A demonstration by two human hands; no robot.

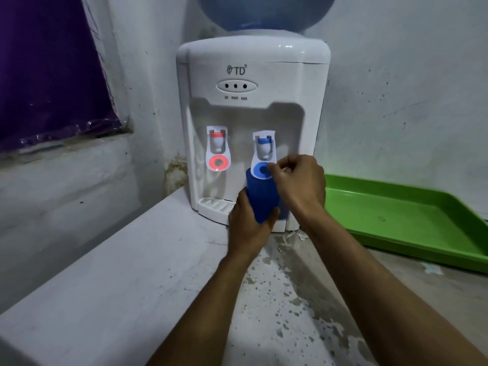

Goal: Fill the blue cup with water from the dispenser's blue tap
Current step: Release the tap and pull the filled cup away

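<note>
A white water dispenser point(253, 75) stands on a grey counter against the wall. Its blue tap point(264, 147) is on the right, its red tap point(218, 143) on the left. My left hand point(248, 220) grips the blue cup point(261, 196) from below and holds it tilted under the blue tap, the rim just behind the tap's blue lever paddle point(261, 170). My right hand point(301, 183) is curled, with thumb and fingertips touching the right edge of that paddle. The cup's inside is hidden, and no water stream shows.
A green tray point(412, 215) lies on the counter right of the dispenser. A white drip tray point(214, 207) sticks out at the dispenser's base. The blue water bottle point(264, 11) sits on top. A purple sheet point(45, 70) covers the window at left.
</note>
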